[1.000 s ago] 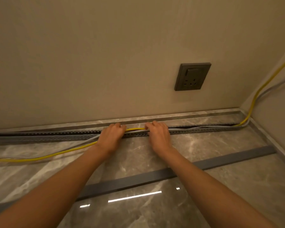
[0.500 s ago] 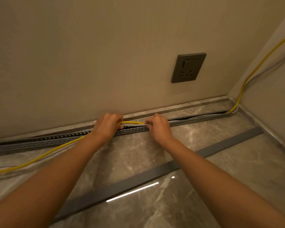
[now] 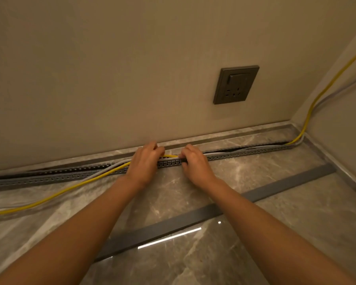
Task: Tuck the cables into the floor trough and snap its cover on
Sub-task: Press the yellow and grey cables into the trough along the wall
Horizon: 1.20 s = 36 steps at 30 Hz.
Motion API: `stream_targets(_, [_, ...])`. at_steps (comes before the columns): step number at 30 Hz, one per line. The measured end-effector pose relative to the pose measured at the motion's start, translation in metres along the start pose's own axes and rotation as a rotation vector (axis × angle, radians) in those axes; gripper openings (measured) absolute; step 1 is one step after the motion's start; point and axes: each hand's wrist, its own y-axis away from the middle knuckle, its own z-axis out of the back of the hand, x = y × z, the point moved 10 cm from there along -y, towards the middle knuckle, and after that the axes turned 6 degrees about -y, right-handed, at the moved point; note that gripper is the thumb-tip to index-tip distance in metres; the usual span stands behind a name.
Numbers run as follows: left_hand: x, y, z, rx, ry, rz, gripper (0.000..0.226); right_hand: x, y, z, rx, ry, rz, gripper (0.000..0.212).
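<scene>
Change: over the last second both hands have stayed on the same stretch of the trough. The short span of yellow cable between them lifted slightly and has come back down to rim level. No further length has visibly gone in.
Consequence: judged from this, tucking is still at mid-run; the cover step has not begun.
Cover (image 3: pixel 286 187): flat grey strip lying loose on the floor (image 3: pixel 296 233), nearest the person, angled away from the trough and well apart from it.
Loose run: left of the hands the yellow cable (image 3: pixel 70 188) and the grey cable (image 3: pixel 106 170) cross the trough's front wall and trail out over the floor to the left edge of the view.
Left hand (image 3: pixel 145 164): fingers curled over the yellow cable at the rim, gripping it; the fingertips are hidden.
Right hand (image 3: pixel 194 164): fingers curled round the same cable, thumb against the front wall; a short yellow span shows between the two hands.
Trough (image 3: pixel 245 154): long grey channel with a perforated front wall, lying along the foot of the wall (image 3: pixel 111 79), open on top.
Seated run: right of the hands the cables lie inside the channel as far as the corner, where they rise up the side wall.
Socket (image 3: pixel 235 85): dark plate on the wall above the trough, nothing plugged in.
</scene>
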Motion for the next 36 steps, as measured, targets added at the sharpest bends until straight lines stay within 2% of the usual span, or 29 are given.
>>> stream_targets(4, [-0.022, 0.004, -0.005, 0.050, -0.258, -0.155, 0.002, -0.003, -0.007, 0.000, 0.041, -0.032, -0.001, 0.018])
stream_targets(9, [-0.021, 0.008, -0.018, 0.004, -0.438, -0.196, 0.011, -0.006, -0.008, 0.000, 0.067, -0.063, -0.011, 0.015])
stream_targets(13, [-0.021, 0.009, -0.014, 0.031, -0.416, -0.182, 0.007, -0.007, -0.007, -0.002, 0.067, -0.080, -0.015, 0.014])
stream_targets(16, [-0.021, 0.007, -0.008, 0.028, -0.353, -0.156, 0.024, -0.009, -0.007, 0.000, 0.046, -0.111, -0.011, 0.013])
stream_targets(22, [-0.013, 0.007, -0.020, 0.211, -0.217, 0.010, 0.032, -0.007, -0.004, 0.001, 0.034, -0.090, -0.005, 0.012])
stream_targets(26, [-0.012, 0.003, -0.020, 0.189, -0.148, -0.002, 0.023, -0.009, -0.005, -0.004, 0.089, -0.036, -0.028, 0.013])
stream_targets(30, [-0.028, 0.007, -0.007, 0.004, -0.262, -0.149, 0.011, -0.011, -0.006, -0.007, 0.120, 0.007, -0.032, 0.022])
stream_targets(36, [-0.026, 0.009, -0.011, 0.098, -0.249, -0.067, 0.013, -0.013, -0.004, -0.008, 0.144, 0.003, -0.039, 0.031])
